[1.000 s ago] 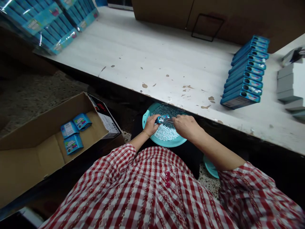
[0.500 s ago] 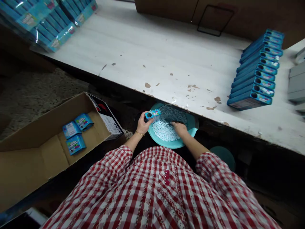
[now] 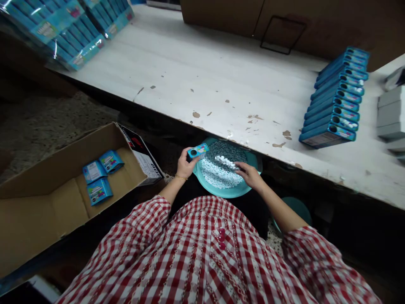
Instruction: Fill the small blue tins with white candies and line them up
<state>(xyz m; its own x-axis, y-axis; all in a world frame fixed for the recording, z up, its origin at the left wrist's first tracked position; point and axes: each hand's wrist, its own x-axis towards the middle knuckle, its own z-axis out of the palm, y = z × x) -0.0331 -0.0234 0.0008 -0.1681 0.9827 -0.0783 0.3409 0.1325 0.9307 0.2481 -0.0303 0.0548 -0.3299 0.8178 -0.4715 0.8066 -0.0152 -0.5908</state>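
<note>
Turquoise basin (image 3: 227, 193), white pellets (image 3: 218, 176), blue box (image 3: 200, 150), red-and-white checked shirt (image 3: 190, 257)

Basin (image 3: 221, 194): smooth plastic, slight sheen. Pellets (image 3: 218, 176): smooth, matt. Small blue box (image 3: 201, 150): slick printed face, card or plastic unclear. Carton (image 3: 41, 185): matt cardboard. Bench (image 3: 171, 71): painted-looking, smooth, chipped patches. Wrapped packs (image 3: 52, 30): glossy clear film. Shirt (image 3: 186, 253): matt woven cloth. Bracelet (image 3: 181, 177): metal-looking.

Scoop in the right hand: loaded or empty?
Loaded: a heap of white pellets lies along the scoop, which the right hand holds over the turquoise basin.
</note>
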